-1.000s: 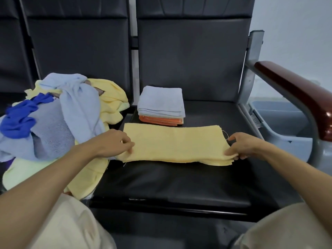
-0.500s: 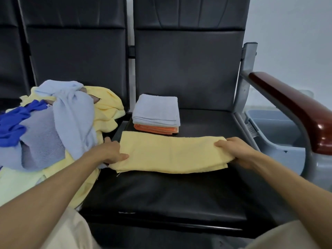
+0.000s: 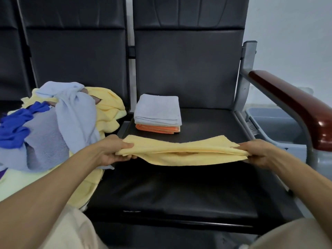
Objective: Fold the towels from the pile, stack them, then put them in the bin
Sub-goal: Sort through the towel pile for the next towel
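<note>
Left hand (image 3: 111,151) grips the left end of a folded yellow towel (image 3: 179,151), thumb on top & fingers curled under. Right hand (image 3: 258,151) holds the right end, fingers closed round the edge. The towel is stretched lengthwise btwn both hands over the middle of the black seat (image 3: 179,194). Its layers gape a bit along the near edge and the centre sags; can't tell if the underside touches the seat. Behind it, at the back-left of the same seat & not touching it, sits a stack (image 3: 158,112) of folded towels: pale blue ones on top, an orange towel (image 3: 156,128) at the bottom. On the next seat to the left lies the unfolded pile (image 3: 62,123) w/ yellow, pale blue, grey & dark blue cloth, its edge reaching the left forearm. Right of the seat, past the dark red armrest (image 3: 291,105), is a grey bin (image 3: 273,126), its inside mostly hidden.
</note>
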Demonstrator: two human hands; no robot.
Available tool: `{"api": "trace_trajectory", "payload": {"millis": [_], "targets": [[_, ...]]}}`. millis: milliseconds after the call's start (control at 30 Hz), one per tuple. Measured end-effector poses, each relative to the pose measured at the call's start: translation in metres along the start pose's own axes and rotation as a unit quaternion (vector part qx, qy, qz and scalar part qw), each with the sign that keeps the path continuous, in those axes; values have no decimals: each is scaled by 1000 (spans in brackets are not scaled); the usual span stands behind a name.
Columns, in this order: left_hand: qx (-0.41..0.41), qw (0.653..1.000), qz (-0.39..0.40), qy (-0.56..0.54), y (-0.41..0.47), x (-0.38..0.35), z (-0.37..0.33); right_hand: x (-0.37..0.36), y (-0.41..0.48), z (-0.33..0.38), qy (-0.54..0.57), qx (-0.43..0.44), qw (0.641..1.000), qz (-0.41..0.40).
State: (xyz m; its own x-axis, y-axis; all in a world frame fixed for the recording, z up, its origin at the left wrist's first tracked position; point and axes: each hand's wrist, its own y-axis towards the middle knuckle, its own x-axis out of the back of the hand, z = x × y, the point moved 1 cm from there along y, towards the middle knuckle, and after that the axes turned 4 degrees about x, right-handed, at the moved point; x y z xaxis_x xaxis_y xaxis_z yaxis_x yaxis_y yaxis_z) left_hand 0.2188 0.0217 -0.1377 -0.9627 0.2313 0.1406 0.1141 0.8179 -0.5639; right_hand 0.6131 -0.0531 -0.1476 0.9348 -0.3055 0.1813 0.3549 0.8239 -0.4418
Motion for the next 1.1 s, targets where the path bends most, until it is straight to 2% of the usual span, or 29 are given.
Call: {"api": "trace_trajectory", "payload": {"millis": [100, 167, 500, 600, 733, 867, 1100], "targets": [[31, 992, 14, 121, -4, 2, 9, -2, -3, -7, -115, -35, 992, 33], [30, 985, 20, 168, -3, 2, 12, -6, -8, -8, -153, -52, 985, 60], [-39, 967, -57, 245, 5, -5, 12, -16, -7, -8, -162, -10, 985, 55], [-46, 975, -54, 209, 3, -11, 12, -15, -5, -7, -151, 5, 987, 56], [-67, 993, -67, 77, -5, -30, 2, -15, -7, -6, -153, 29, 985, 70], [-92, 996, -11, -2, -12, -69, -18, -16, -6, -7, -143, 28, 986, 85], [-99, 992, 82, 7, -16, -181, -37, -15, -11, -4, -140, 38, 983, 111]]}}
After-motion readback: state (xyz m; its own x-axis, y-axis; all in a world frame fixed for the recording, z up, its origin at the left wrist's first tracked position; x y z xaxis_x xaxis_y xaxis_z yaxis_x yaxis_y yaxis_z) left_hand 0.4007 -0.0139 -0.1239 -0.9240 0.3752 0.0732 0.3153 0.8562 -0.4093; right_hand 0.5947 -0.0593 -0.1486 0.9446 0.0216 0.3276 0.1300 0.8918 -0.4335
